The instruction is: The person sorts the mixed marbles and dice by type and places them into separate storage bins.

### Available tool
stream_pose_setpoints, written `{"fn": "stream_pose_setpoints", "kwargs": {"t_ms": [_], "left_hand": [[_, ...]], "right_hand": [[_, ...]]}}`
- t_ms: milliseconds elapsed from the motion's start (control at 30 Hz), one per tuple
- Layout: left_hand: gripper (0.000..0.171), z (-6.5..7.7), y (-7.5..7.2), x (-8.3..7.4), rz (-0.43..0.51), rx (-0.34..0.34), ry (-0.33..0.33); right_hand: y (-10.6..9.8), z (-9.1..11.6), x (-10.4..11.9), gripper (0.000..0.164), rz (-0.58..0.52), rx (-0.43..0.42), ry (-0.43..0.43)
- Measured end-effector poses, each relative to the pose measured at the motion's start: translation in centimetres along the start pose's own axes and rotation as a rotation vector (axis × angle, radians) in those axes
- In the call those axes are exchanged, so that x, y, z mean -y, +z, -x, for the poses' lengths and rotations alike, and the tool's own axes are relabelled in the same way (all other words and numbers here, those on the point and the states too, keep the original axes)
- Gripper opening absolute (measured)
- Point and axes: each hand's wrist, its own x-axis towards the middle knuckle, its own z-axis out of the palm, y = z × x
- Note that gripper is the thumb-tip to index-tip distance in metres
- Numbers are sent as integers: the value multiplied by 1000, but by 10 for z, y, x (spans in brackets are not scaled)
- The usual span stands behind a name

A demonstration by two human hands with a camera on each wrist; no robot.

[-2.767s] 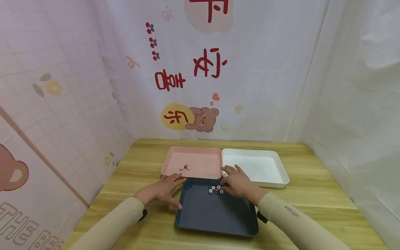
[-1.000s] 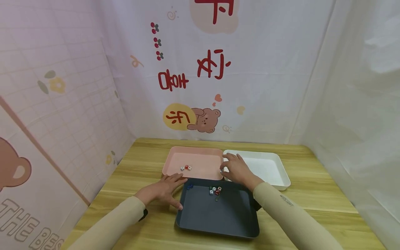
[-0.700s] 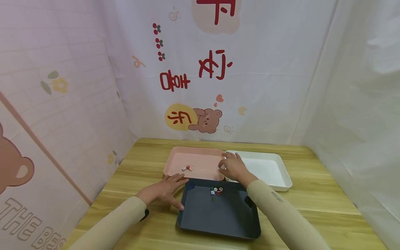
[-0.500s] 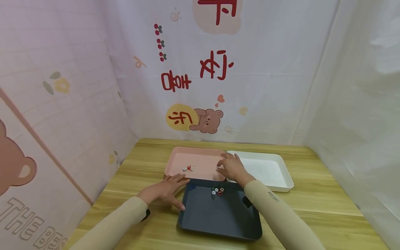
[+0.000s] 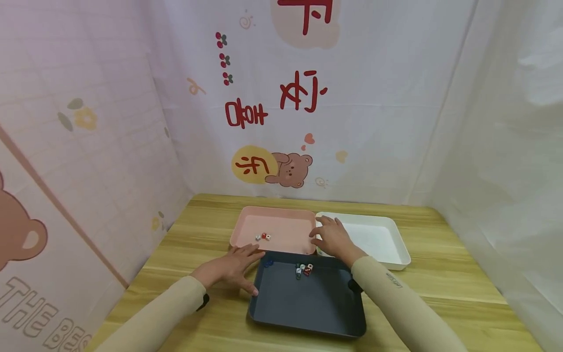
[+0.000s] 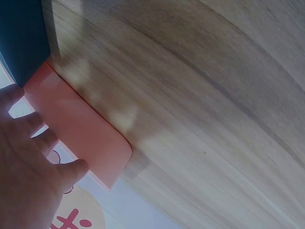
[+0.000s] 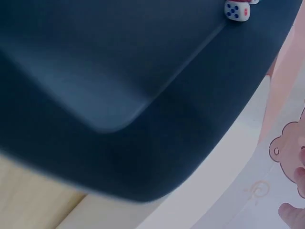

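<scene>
My left hand [image 5: 233,270] lies with fingers spread at the left edge of a dark tray [image 5: 308,308]. Its fingers also show spread in the left wrist view. My right hand [image 5: 332,238] hovers over the join of a pink tray [image 5: 286,225] and a white tray [image 5: 374,234], fingers loosely bent, with no die visible between them. At the dark tray's back sits a cluster of white, red and green dice [image 5: 303,270]; blue dice [image 5: 269,263] lie in its back left corner. Small dice [image 5: 264,236], white and red, rest inside the pink tray.
All three trays stand on a wood-grain table [image 5: 453,278], the pink and white ones side by side behind the dark one. A printed white curtain [image 5: 374,122] closes off the back and sides. One white die [image 7: 237,10] shows large in the right wrist view.
My right hand has gone from the dark tray's dice to the pink tray with a white die, which no longer shows at its fingertips. It now draws back slightly right. Left hand stays.
</scene>
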Motion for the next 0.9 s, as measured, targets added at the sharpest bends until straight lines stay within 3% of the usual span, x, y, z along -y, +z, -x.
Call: {"fn": "stream_pose_setpoints", "kwargs": {"t_ms": [433, 900], "left_hand": [[109, 3, -2, 1, -3, -6, 4], [109, 3, -4, -1, -15, 8, 13]], "right_hand": [[8, 13, 0, 11, -4, -3, -116], [22, 27, 12, 11, 3, 99, -193]]}}
